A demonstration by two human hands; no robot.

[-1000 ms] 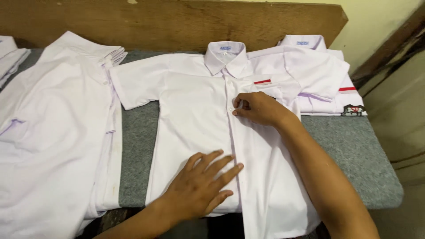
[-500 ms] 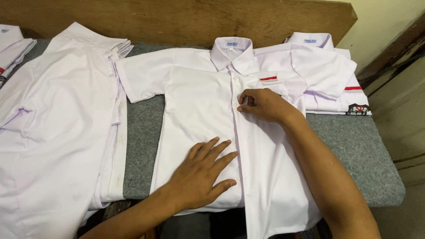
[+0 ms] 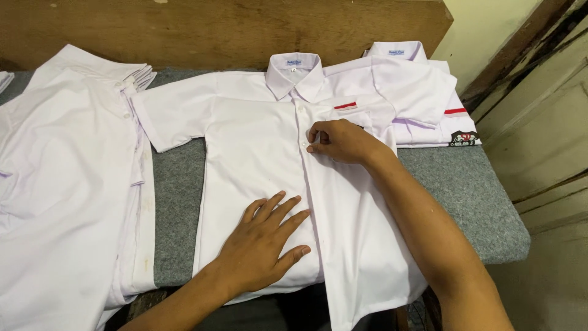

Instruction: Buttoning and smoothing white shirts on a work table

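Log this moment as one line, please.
left hand: flat on shirt | right hand: pinching placket | pile: left

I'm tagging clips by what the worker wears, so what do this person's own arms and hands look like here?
Both arms are bare as far as the picture shows: no sleeve, cuff or glove. The left hand and right hand carry no visible ring, and no watch or band shows on either wrist. Fingernails are short and unpainted. Anything worn above the forearms lies outside the picture.
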